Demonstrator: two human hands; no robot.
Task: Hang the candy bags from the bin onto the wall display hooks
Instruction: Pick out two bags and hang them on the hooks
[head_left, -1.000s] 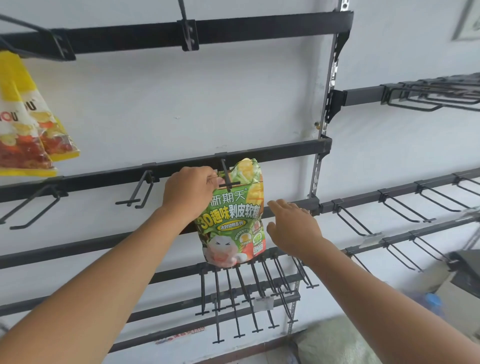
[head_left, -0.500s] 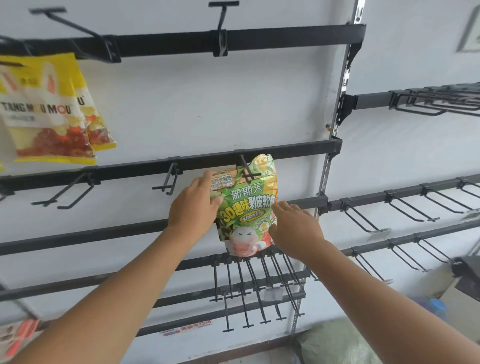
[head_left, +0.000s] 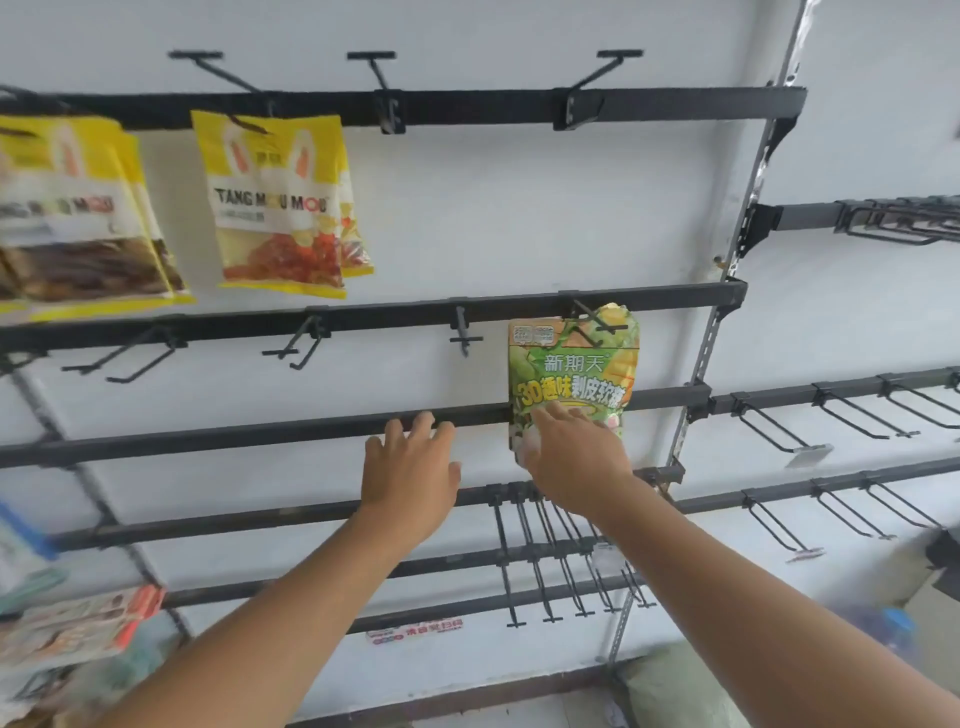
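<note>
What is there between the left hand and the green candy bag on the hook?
Head view: only a bare stretch of black rail and white wall separates the left hand from the green candy bag.

candy bag (head_left: 571, 371) on hook (head_left: 597, 323), rail (head_left: 260, 431) behind

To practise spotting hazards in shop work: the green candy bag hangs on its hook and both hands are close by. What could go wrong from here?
1. The right hand touches the lower half of the green candy bag; a push could swing it and perhaps slide it off its hook.
2. The bare hooks jut out just under the right forearm; lowering that arm might scrape it.
</note>
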